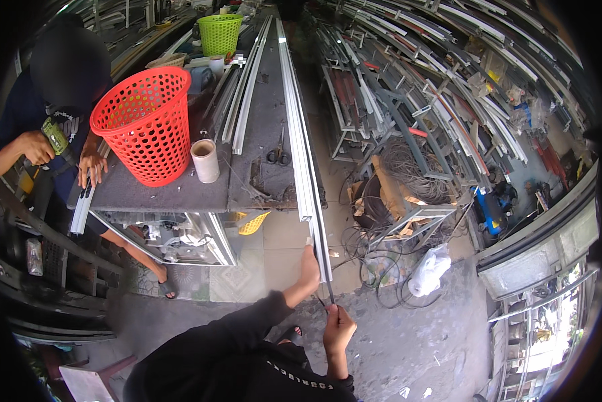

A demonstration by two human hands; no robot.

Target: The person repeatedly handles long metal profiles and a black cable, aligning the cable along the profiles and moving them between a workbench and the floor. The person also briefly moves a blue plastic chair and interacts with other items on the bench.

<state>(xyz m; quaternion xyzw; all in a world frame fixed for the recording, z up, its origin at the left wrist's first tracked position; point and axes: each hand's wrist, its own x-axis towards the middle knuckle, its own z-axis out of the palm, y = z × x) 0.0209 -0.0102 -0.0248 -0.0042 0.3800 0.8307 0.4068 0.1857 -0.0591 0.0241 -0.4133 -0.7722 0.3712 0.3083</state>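
Observation:
Long silvery metal profiles (299, 154) lie along the right edge of the carpeted workbench, their near ends jutting out toward me. My left hand (304, 273) grips the profile near its end, the thumb pointing up along its side. Just below that end, my right hand (340, 328) is closed around a thin dark strip (330, 293). The strip runs up from my fingers to the end of the profile; whether it sits in a groove there is too small to tell.
On the workbench (207, 194) stand a red perforated basket (143, 127), a roll (205, 161), scissors (278, 151) and a green basket (219, 35). At left, another person holds a green drill (56, 137). Coiled cable (415, 173) and a white plastic bag (429, 270) are at right.

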